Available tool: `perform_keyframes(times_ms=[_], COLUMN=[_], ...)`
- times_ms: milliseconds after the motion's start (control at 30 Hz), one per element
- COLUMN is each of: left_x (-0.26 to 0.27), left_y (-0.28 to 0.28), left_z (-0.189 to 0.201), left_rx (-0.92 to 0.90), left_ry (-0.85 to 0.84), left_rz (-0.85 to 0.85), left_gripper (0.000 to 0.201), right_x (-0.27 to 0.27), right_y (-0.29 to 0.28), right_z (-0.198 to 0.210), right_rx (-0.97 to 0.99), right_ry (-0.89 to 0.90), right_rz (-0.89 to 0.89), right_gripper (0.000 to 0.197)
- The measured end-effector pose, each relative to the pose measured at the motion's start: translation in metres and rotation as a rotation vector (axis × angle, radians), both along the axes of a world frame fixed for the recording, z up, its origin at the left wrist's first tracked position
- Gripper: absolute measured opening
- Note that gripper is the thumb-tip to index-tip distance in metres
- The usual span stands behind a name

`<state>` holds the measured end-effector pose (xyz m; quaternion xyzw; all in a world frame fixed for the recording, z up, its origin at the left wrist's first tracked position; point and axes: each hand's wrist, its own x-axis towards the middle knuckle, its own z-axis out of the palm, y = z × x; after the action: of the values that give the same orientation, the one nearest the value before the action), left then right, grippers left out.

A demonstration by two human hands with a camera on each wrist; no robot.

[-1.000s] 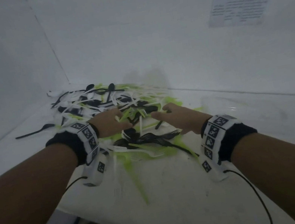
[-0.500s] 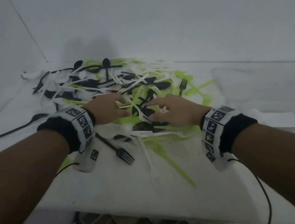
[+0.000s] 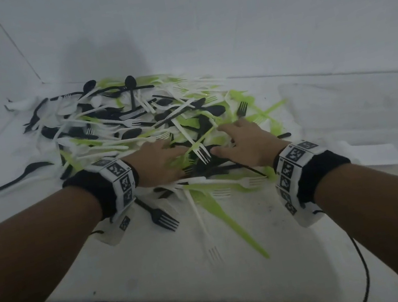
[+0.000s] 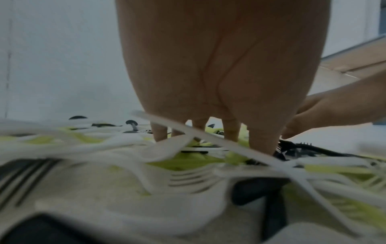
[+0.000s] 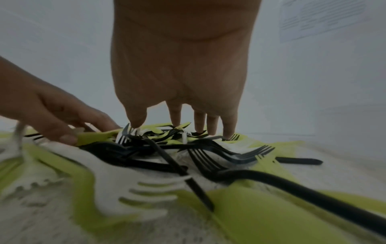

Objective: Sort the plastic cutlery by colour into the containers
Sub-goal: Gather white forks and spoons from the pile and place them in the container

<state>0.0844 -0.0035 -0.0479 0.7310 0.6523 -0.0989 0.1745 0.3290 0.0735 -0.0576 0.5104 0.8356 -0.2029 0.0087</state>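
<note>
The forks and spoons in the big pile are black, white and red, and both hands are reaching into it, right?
Almost. The pile of cutlery is black, white and lime green, not red; the head view shows green pieces all through it. The rest holds: the left hand and the right hand both reach into the pile.

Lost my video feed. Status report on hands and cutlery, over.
Left hand pinches a green piece. Right hand open, fingertips in the cutlery pile. Colours all tangled, nothing sorted; clear container at right.
</note>
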Motion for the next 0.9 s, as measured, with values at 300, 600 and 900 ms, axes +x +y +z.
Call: perform_keyframes(times_ms=[300, 600, 900], left_x=[-0.014, -0.047, -0.08], left_y=[-0.015, -0.041, -0.077], left_z=[0.005, -0.006, 0.004], left_rx=[0.145, 0.23, 0.429], left_ry=[-0.212, -0.113, -0.13], left_rz=[0.153, 0.235, 0.216], left_gripper=[0.048, 0.038, 0.041], right_x=[-0.027, -0.049, -0.088], right_y=[0.02, 0.021, 0.004], right_z=[-0.005, -0.011, -0.002], right_rx=[0.186, 0.07, 0.062], right_ry=[0.174, -0.003, 0.162], right_rz=[0.194, 0.462, 0.553], right_gripper=[0.034, 0.045, 0.042])
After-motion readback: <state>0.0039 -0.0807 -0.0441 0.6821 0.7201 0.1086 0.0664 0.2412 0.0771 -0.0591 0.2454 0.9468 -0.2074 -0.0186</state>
